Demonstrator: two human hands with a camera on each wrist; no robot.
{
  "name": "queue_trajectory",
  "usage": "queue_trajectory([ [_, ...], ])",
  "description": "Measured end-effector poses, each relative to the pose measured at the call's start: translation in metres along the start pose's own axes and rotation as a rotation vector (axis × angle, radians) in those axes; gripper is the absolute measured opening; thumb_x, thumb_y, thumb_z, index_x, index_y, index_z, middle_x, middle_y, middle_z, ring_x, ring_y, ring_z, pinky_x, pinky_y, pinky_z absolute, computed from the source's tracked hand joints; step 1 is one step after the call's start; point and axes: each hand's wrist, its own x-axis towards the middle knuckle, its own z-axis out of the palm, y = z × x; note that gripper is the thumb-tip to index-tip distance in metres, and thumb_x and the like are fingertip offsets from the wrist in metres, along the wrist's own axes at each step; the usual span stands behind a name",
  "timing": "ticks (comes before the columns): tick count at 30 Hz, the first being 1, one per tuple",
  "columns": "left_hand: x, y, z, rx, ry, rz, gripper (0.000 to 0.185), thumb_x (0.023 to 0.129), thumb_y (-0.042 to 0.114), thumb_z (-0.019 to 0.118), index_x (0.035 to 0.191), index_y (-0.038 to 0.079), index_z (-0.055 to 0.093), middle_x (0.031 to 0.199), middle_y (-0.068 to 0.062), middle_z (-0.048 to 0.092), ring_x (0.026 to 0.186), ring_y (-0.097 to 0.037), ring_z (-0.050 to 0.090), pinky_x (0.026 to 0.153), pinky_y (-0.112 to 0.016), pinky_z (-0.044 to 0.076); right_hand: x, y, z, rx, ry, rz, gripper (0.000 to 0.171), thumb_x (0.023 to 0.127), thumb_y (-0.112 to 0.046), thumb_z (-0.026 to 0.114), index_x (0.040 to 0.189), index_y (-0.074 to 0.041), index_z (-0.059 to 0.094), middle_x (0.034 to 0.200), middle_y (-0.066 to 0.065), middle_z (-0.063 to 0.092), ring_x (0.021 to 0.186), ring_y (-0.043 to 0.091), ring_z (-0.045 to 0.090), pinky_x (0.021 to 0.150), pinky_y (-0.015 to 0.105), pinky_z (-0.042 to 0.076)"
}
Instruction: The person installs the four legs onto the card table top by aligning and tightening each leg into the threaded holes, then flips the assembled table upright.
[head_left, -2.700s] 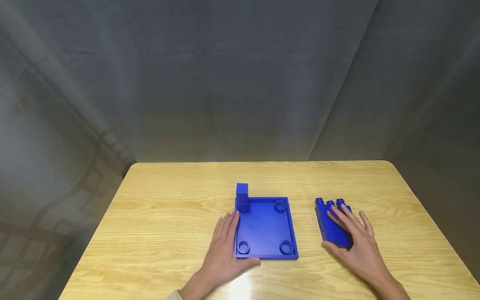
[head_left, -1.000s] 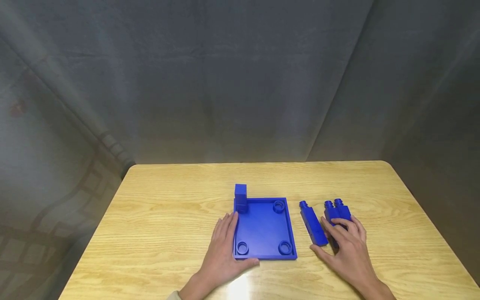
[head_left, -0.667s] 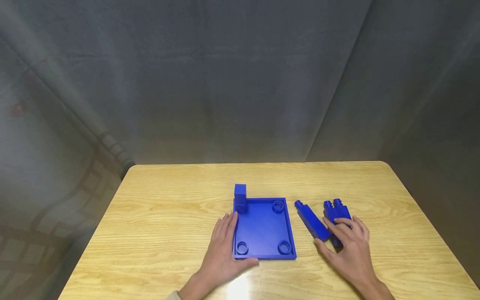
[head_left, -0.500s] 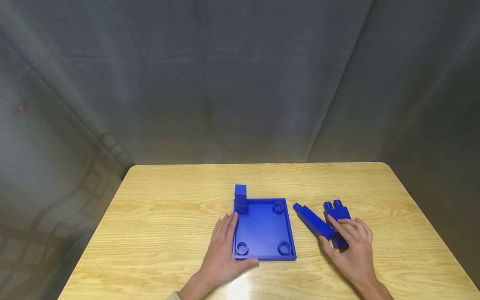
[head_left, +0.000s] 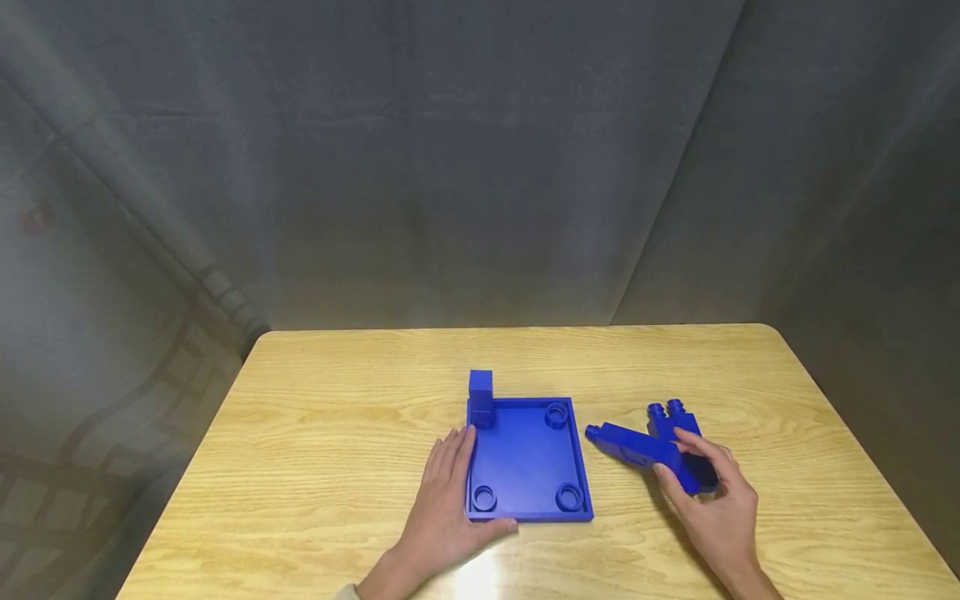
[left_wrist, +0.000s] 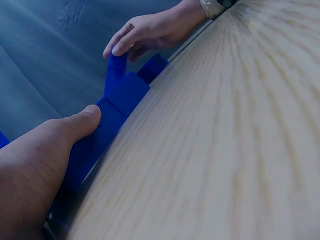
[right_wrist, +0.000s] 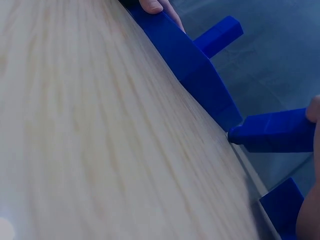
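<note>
Here's the left hand [head_left: 444, 510], fingers straight against the blue tray's [head_left: 523, 462] left side, thumb laid along its near edge. Just beyond those fingertips, a blue post [head_left: 481, 395] stands upright at the tray's far corner, with round sockets [head_left: 569, 497] off to the right. Now a tilted blue peg [head_left: 628, 446], neck pointing left beside the tray, pinched between the right hand's [head_left: 720, 504] thumb and fingers; beyond that pinch, two more pegs [head_left: 673, 423] lie together.

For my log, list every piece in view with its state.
Tray: flat on table, left grip against it
Standing post: upright in tray's far-left corner
Held post: tilted, in right grip
Other two posts: lying side by side
Three rings: empty
</note>
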Motion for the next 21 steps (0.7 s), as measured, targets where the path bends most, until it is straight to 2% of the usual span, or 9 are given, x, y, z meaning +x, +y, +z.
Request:
queue_trajectory([
  [3,-0.0002,0.0001,0.0001,0.003,-0.001,0.002,0.135,0.079,0.074,0.087,0.177,0.007,0.022,0.178,-0.023,0.033,0.166,-0.045,0.027,0.135,-0.062,0.020,-0.0020,0.0009,0.0016,0.112,0.023,-0.005,0.058,0.064,0.039,0.073,0.120,0.026,0.066,0.116,-0.002,0.077,0.114,0.008,0.070,0.102,0.013,0.055],
  [13,0.0015,0.0000,0.0002,0.005,-0.005,-0.004,0.136,0.079,0.075,0.087,0.178,0.009,0.021,0.178,-0.022,0.032,0.166,-0.045,0.027,0.135,-0.063,0.021,0.0007,0.0003,0.0028,0.400,0.055,0.011,0.048,0.072,0.044,0.061,0.119,0.034,0.058,0.120,0.010,0.073,0.113,0.013,0.071,0.098,0.014,0.060],
  [21,-0.0001,0.0002,0.0002,0.004,-0.009,-0.008,0.136,0.080,0.077,0.085,0.178,0.009,0.020,0.178,-0.022,0.032,0.166,-0.045,0.027,0.134,-0.064,0.021,0.0023,-0.0019,0.0068,0.463,0.079,-0.019,0.047,0.073,0.043,0.059,0.120,0.036,0.057,0.121,0.013,0.071,0.112,0.016,0.067,0.091,0.012,0.060],
])
